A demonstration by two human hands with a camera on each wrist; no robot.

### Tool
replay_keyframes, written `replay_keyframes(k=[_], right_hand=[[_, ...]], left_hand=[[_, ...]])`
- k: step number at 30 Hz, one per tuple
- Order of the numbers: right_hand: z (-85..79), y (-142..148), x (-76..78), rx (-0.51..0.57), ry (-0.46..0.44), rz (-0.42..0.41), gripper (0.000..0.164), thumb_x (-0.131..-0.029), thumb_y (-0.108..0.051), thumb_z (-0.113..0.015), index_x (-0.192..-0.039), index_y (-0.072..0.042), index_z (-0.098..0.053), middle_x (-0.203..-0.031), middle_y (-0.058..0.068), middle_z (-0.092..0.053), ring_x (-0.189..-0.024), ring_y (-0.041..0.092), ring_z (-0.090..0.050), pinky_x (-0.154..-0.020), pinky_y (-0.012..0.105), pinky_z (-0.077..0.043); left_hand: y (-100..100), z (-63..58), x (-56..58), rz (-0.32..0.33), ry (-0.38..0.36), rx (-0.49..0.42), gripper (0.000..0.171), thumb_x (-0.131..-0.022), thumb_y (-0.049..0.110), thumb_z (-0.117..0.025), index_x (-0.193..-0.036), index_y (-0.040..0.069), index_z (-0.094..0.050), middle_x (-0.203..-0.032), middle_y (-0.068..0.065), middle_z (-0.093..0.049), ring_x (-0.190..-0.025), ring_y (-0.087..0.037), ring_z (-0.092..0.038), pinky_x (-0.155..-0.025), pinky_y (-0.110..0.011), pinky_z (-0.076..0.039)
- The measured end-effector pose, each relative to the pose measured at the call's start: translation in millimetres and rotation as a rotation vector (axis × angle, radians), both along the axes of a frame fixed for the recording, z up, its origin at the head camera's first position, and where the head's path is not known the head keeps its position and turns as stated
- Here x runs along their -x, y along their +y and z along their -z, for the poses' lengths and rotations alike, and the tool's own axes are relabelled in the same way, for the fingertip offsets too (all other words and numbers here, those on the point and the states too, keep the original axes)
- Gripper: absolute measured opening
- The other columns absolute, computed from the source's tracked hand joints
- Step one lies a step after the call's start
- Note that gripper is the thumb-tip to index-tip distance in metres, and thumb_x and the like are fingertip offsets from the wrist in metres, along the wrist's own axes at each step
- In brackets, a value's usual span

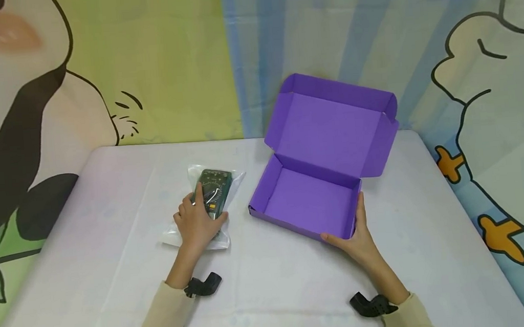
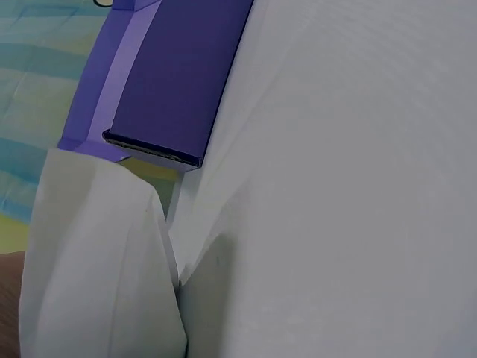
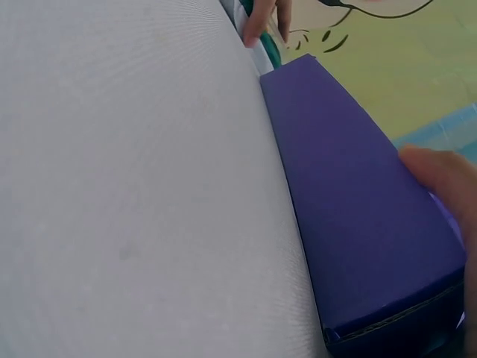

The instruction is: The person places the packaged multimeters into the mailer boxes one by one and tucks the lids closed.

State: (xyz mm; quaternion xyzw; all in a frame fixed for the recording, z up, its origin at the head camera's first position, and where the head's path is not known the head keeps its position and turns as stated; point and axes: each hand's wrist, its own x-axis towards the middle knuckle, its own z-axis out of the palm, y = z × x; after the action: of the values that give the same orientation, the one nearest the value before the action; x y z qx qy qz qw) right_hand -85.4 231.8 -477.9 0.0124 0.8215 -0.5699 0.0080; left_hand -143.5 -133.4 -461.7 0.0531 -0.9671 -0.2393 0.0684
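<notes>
A dark green multimeter (image 1: 216, 187) lies in a clear plastic bag (image 1: 171, 237) on the left half of the table. My left hand (image 1: 197, 222) grips it from above, with the index finger along its left side and the thumb at its right. A pale sheet-like piece (image 2: 104, 261) hides most of that hand in the left wrist view. To the right stands a purple cardboard box (image 1: 313, 198), lid raised and nothing inside. My right hand (image 1: 360, 238) holds its near right corner, thumb (image 3: 440, 175) at the front wall and fingers along the right side.
A white cloth covers the table (image 1: 272, 291). Behind it hangs a printed cartoon backdrop (image 1: 166, 63), close to the box's raised lid (image 1: 328, 122). Black devices are strapped to both wrists, the left one (image 1: 204, 285) and the right one (image 1: 370, 306).
</notes>
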Motion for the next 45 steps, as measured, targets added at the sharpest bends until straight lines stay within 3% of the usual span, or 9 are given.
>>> replay_keyframes(k=[5,14,19,23,30,39,45], right_hand=[[-1.8,0.0,3.6,-0.007,0.041,-0.032,0.134,-0.070,-0.015,-0.085,-0.154,-0.026,0.019,-0.162,0.003,0.018,-0.148,0.036,0.002,-0.112,0.067,-0.012],[-1.3,-0.1,5.0,-0.004,0.061,-0.031,0.131,-0.071,-0.015,-0.084,-0.156,-0.026,0.014,-0.162,0.004,0.016,-0.147,0.036,0.001,-0.112,0.066,-0.012],[-0.3,-0.7,4.2,0.000,0.053,-0.024,0.130,-0.071,-0.017,-0.084,-0.156,-0.024,0.014,-0.162,0.006,0.016,-0.147,0.037,0.002,-0.112,0.067,-0.011],[3.0,-0.7,1.9,-0.009,0.035,-0.017,0.130,-0.071,-0.019,-0.084,-0.156,-0.024,0.014,-0.162,0.007,0.016,-0.147,0.038,0.003,-0.112,0.068,-0.010],[4.5,1.2,-2.4,-0.054,0.004,-0.017,0.130,-0.071,-0.023,-0.084,-0.155,-0.025,0.015,-0.162,0.010,0.017,-0.147,0.040,0.003,-0.111,0.070,-0.011],[-2.3,2.3,-0.1,-0.072,0.007,-0.026,0.132,-0.070,-0.021,-0.085,-0.155,-0.024,0.015,-0.162,0.010,0.017,-0.147,0.041,0.002,-0.111,0.070,-0.012],[-4.0,1.5,1.3,-0.062,0.006,-0.023,0.131,-0.071,-0.021,-0.085,-0.155,-0.025,0.015,-0.162,0.009,0.017,-0.147,0.040,0.002,-0.111,0.069,-0.012]], left_hand=[[-2.9,-1.0,0.5,-0.022,0.011,-0.019,0.099,-0.073,0.035,-0.082,-0.152,0.005,-0.030,-0.137,-0.035,-0.038,-0.118,-0.050,-0.043,-0.093,-0.059,-0.033],[-6.3,-8.2,4.9,0.007,-0.011,-0.020,0.099,-0.075,0.037,-0.080,-0.153,0.006,-0.028,-0.140,-0.034,-0.038,-0.120,-0.051,-0.043,-0.095,-0.060,-0.034],[-8.1,-13.2,5.6,0.008,0.017,-0.019,0.096,-0.075,0.036,-0.080,-0.152,0.005,-0.031,-0.141,-0.033,-0.039,-0.121,-0.050,-0.044,-0.095,-0.060,-0.034],[-10.4,-14.6,4.0,0.009,0.050,-0.019,0.093,-0.074,0.035,-0.081,-0.149,0.004,-0.036,-0.141,-0.033,-0.040,-0.122,-0.050,-0.044,-0.094,-0.061,-0.035],[-10.3,-15.4,-3.5,-0.005,0.043,-0.076,0.091,-0.074,0.033,-0.081,-0.148,0.004,-0.038,-0.141,-0.033,-0.039,-0.122,-0.050,-0.043,-0.096,-0.061,-0.032],[-2.4,-37.8,-10.5,-0.010,0.143,-0.126,0.084,-0.071,0.028,-0.084,-0.142,0.007,-0.046,-0.139,-0.028,-0.044,-0.122,-0.047,-0.045,-0.093,-0.058,-0.032],[2.4,-50.0,-14.7,0.013,0.151,-0.170,0.083,-0.071,0.028,-0.084,-0.142,0.006,-0.046,-0.140,-0.027,-0.044,-0.123,-0.045,-0.045,-0.092,-0.057,-0.032]])
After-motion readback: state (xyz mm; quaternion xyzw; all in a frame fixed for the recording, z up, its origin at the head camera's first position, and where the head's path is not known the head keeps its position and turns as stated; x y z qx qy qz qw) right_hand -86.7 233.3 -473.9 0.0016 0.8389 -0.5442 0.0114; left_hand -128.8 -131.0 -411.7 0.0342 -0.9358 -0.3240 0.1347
